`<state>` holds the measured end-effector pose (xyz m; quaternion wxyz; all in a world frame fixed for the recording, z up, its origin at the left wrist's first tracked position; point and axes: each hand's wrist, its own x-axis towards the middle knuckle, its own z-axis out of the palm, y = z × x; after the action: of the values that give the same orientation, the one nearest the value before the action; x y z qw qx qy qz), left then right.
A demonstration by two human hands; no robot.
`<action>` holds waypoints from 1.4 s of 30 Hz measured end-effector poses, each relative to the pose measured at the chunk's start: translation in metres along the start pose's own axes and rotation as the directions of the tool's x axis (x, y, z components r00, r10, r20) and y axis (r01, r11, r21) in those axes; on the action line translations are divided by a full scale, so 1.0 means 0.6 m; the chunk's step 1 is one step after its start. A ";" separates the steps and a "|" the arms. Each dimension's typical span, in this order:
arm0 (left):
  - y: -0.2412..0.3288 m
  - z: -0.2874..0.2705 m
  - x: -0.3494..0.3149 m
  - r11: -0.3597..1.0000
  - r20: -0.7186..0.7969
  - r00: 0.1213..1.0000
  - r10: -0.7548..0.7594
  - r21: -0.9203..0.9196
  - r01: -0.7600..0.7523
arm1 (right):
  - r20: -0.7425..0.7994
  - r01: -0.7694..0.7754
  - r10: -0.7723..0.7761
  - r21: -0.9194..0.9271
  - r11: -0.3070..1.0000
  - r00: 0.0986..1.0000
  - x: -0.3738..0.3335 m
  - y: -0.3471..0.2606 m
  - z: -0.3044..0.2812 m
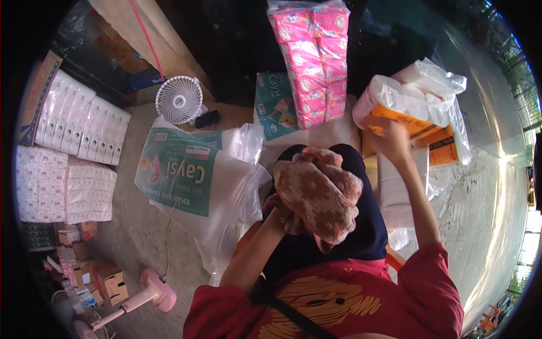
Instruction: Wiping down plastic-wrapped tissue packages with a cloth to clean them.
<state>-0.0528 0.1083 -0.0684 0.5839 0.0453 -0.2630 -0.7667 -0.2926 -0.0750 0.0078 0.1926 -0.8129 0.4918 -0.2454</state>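
A bunched brown-and-pale patterned cloth (319, 195) lies over my lap. My left hand (288, 217) is closed on its left side, and the folds partly hide the fingers. Off to the right, my right hand (387, 135) has its fingers bent round the near left edge of an orange-and-white plastic-wrapped pack (409, 104). White, soft-looking contents show through its clear film. This pack sits on another orange-sided pack (443, 150), and a clear-wrapped white pack (432, 76) is behind it.
A tall stack of pink wrapped packs (313, 68) stands ahead. To its left are teal-printed plastic bags (186, 169) and a small white fan (179, 100). Wrapped white packs (79, 118) are piled far left, above cardboard boxes (110, 282) and a pink-and-white device (158, 291).
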 end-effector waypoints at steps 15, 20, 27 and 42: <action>0.028 -0.011 -0.016 0.991 -0.048 0.999 0.007 -0.136 -0.013 | -0.192 -0.732 0.707 -0.191 0.653 0.681 -0.347 0.362 -0.029; 0.026 -0.011 -0.017 0.986 -0.021 1.000 0.012 -0.167 -0.015 | -0.326 -0.617 0.526 -0.474 0.628 0.785 -0.360 0.435 -0.050; 0.019 -0.006 -0.009 0.985 0.019 0.999 0.027 -0.174 -0.023 | 0.122 -0.714 0.734 -0.173 0.678 0.668 -0.316 0.412 -0.071; 0.119 0.056 0.071 0.957 -0.078 0.960 0.268 -0.093 -0.275 | -0.201 -0.184 0.355 0.572 0.799 0.913 -0.182 -0.008 -0.238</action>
<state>-0.0165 0.0682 0.0033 0.6934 0.0032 -0.2076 -0.6900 -0.4166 0.0145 0.1023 0.3712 -0.5990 0.5372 -0.4635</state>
